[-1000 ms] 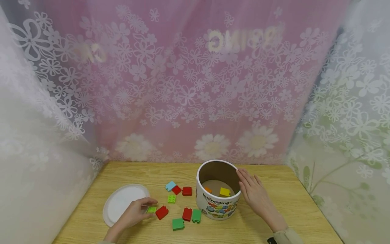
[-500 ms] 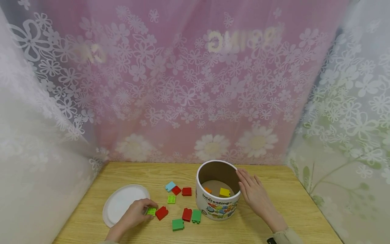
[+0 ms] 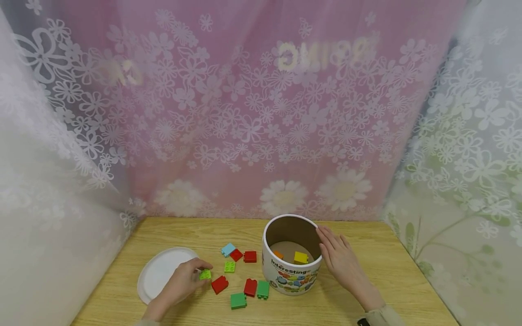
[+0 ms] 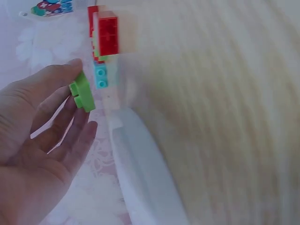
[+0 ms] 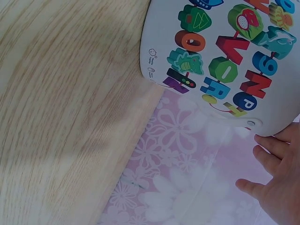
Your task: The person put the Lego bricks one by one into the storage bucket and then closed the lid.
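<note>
My left hand point(image 3: 182, 281) pinches a lime green building block point(image 3: 205, 274) between thumb and fingertips, just above the wooden table. In the left wrist view the block point(image 4: 83, 93) is tilted, its studs turned towards the palm. A red block point(image 3: 219, 285) lies right beside it. My right hand point(image 3: 341, 262) lies with straight fingers against the right rim of a white round bucket point(image 3: 267, 271) marked "Interesting". Inside the bucket are a yellow block point(image 3: 301, 258) and an orange block point(image 3: 278, 255). In the right wrist view fingertips touch the bucket's printed wall point(image 5: 211, 28) near its rim.
Several more blocks lie between the left hand and the bucket: a light blue one point(image 3: 228, 249), a second lime green one point(image 3: 230, 267), green ones point(image 3: 238, 300) and red ones point(image 3: 250, 256). A white round lid point(image 3: 157, 271) lies at the left. Floral curtains point(image 3: 261, 136) enclose the table.
My left hand has taken hold of the lime green block and lifted it slightly up and to the right. The red block beside it has shifted a little right. My right hand stays put.
</note>
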Demonstrator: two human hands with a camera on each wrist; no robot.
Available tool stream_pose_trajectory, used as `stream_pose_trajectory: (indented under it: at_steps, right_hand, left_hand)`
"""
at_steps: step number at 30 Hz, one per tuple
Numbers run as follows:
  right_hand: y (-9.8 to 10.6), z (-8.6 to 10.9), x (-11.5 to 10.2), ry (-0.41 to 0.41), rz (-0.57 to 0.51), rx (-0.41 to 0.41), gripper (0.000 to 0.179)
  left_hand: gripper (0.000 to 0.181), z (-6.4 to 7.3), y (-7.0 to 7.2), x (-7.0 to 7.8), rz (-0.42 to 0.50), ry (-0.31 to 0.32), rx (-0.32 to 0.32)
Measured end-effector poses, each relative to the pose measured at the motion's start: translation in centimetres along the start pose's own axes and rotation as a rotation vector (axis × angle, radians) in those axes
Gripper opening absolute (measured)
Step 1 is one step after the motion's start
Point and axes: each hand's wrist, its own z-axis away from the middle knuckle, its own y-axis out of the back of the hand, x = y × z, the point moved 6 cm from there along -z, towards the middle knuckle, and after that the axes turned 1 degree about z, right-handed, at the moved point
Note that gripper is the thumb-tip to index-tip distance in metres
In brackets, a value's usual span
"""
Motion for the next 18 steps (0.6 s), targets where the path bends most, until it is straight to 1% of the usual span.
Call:
stream_pose_trajectory:
  at_steps: [4, 7, 11, 18]
  right_hand:
    - [0.0, 0.0, 0.1, -0.002, 0.002, -0.001, 0.043]
    - [-0.1, 0.0, 0.1, -0.003, 0.002, -0.002, 0.043]
    - [0.0, 0.0, 0.1, -0.004, 0.0, -0.001, 0.043]
    - [0.0, 0.0, 0.1, -0.004, 0.003, -0.006, 0.047]
  left_hand:
    - [0.031, -0.6, 0.6, 0.1, 0.105, 0.03, 0.027]
    - [0.031, -1.2, 0.9, 0.5, 0.147, 0.016, 0.054]
    - [0.03, -1.9, 1.4, 1.4, 0.158, -0.007, 0.082]
    - [0.031, -3.2, 1.9, 2.9, 0.159, -0.046, 0.107]
